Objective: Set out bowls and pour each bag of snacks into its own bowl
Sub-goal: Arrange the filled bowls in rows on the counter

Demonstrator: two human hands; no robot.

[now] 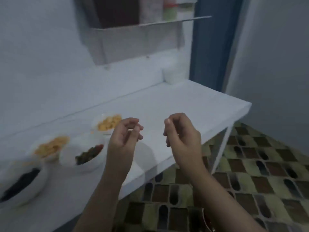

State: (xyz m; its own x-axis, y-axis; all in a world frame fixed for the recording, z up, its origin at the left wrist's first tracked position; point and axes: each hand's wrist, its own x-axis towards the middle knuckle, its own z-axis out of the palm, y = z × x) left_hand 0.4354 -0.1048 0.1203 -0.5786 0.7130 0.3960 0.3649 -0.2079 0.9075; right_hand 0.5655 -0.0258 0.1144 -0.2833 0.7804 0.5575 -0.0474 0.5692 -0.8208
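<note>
White counter (167,104) | four filled bowls (87,154) | two empty hands (123,136)

I note a white table (192,104) carrying four white bowls: two with yellow snacks (109,124) (51,146), two with dark snacks (89,154) (20,183). A white container (172,75) stands at its far edge.

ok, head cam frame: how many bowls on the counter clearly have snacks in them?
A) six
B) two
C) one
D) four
D: four white bowls sit on the white counter, all left of the hands: two with yellow-orange snacks, one with a dark mixed snack, and one with a dark snack at the left edge.
</note>
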